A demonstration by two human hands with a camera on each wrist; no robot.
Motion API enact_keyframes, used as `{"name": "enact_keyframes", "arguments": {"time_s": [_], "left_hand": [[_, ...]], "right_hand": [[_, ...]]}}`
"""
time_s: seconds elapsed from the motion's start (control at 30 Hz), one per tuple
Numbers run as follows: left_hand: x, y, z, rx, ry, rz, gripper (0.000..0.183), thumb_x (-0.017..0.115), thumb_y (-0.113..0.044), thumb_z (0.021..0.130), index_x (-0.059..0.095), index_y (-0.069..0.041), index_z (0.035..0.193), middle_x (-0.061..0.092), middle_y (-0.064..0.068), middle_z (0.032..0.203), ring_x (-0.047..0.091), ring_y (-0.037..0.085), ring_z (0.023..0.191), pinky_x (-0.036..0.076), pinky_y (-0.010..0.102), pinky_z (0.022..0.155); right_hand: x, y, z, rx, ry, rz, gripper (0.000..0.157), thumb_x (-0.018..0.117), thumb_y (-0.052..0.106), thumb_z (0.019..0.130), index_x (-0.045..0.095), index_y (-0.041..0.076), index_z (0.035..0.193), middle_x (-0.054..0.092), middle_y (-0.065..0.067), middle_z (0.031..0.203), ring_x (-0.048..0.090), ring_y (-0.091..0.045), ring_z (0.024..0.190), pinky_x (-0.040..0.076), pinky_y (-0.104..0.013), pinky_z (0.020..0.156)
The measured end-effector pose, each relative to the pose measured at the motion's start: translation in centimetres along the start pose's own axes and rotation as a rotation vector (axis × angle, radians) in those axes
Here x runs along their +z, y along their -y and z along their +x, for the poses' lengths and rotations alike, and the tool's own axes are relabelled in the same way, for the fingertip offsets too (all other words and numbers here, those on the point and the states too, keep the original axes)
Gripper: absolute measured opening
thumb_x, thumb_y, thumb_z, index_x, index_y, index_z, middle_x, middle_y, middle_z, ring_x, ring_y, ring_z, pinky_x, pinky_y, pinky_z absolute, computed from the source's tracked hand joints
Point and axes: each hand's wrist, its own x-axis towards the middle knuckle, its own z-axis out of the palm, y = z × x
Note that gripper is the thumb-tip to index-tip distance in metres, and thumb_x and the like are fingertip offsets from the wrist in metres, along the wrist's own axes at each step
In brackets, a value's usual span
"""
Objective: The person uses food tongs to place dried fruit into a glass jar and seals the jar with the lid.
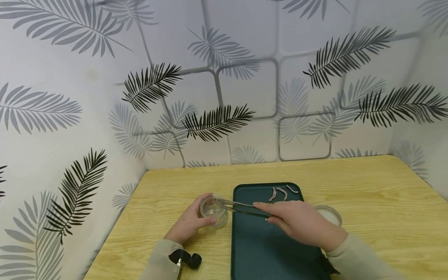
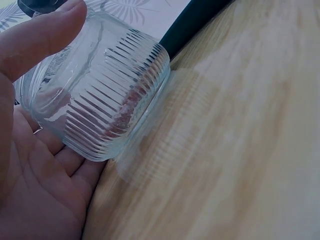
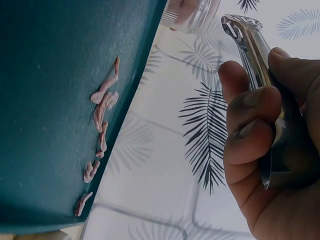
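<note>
A small ribbed glass jar (image 1: 220, 222) stands on the table, gripped by my left hand (image 1: 187, 223) with fingers and thumb around its side. Reddish pieces (image 2: 125, 112) lie at its bottom in the left wrist view. My right hand (image 1: 302, 224) holds metal tongs (image 1: 246, 208), whose tips are over the jar's mouth in the head view. In the right wrist view the tongs (image 3: 255, 55) look nearly closed; whether they pinch anything cannot be seen. Several pale pinkish strips (image 3: 103, 110), like raw meat, lie along one end of the dark green tray (image 1: 259, 249).
Partly behind the right hand, a round glass container (image 1: 329, 213) with white contents stands right of the tray. The wooden table (image 1: 189, 182) meets a leaf-patterned wall covering (image 1: 245, 136) at the back. A black device (image 1: 187, 258) is strapped to the left wrist.
</note>
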Motion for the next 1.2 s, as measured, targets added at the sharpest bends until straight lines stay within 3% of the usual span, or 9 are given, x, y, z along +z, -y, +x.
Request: {"name": "enact_keyframes", "arguments": {"time_s": [0.17, 0.43, 0.77, 0.97, 1.2], "left_hand": [[-0.1, 0.1, 0.0, -0.003, 0.002, -0.007, 0.084, 0.081, -0.026, 0.088, 0.034, -0.020, 0.158, 0.041, 0.007, 0.156, 0.040, 0.025, 0.142, 0.037, 0.047, 0.109], [-0.3, 0.3, 0.0, -0.004, 0.009, 0.002, 0.088, 0.081, -0.030, 0.088, 0.031, -0.018, 0.159, 0.041, 0.006, 0.155, 0.044, 0.025, 0.139, 0.041, 0.044, 0.106], [-0.4, 0.4, -0.1, 0.010, 0.012, -0.009, 0.084, 0.080, -0.027, 0.090, 0.032, -0.018, 0.158, 0.043, 0.006, 0.155, 0.045, 0.026, 0.138, 0.044, 0.040, 0.103], [-0.4, 0.4, -0.1, 0.014, 0.014, -0.004, 0.080, 0.079, -0.027, 0.091, 0.034, -0.022, 0.157, 0.043, 0.005, 0.155, 0.045, 0.025, 0.138, 0.042, 0.039, 0.104], [-0.2, 0.2, 0.1, 0.011, 0.026, 0.018, 0.086, 0.080, -0.032, 0.090, 0.031, -0.018, 0.159, 0.043, 0.002, 0.154, 0.045, 0.023, 0.138, 0.038, 0.045, 0.108]], "right_hand": [[0.4, -0.1, 0.1, -0.006, 0.014, 0.025, 0.053, 0.061, 0.031, 0.102, 0.046, 0.032, 0.153, 0.071, 0.006, 0.120, 0.064, 0.000, 0.084, 0.046, -0.024, 0.061], [0.5, 0.2, 0.5, -0.009, 0.019, 0.028, 0.054, 0.062, 0.031, 0.102, 0.046, 0.033, 0.154, 0.070, 0.011, 0.116, 0.062, 0.002, 0.082, 0.046, -0.024, 0.062], [0.3, 0.1, 0.6, 0.004, 0.017, 0.036, 0.056, 0.066, 0.026, 0.100, 0.047, 0.028, 0.153, 0.066, 0.018, 0.100, 0.056, 0.005, 0.077, 0.046, -0.025, 0.062], [0.0, -0.4, 0.5, 0.051, 0.051, 0.048, 0.055, 0.066, 0.026, 0.100, 0.049, 0.025, 0.153, 0.064, 0.020, 0.096, 0.054, 0.004, 0.074, 0.046, -0.027, 0.064], [-1.0, -1.6, -1.1, 0.147, 0.086, 0.007, 0.057, 0.064, 0.032, 0.100, 0.046, 0.026, 0.154, 0.060, 0.018, 0.087, 0.048, 0.002, 0.066, 0.041, -0.026, 0.060]]}}
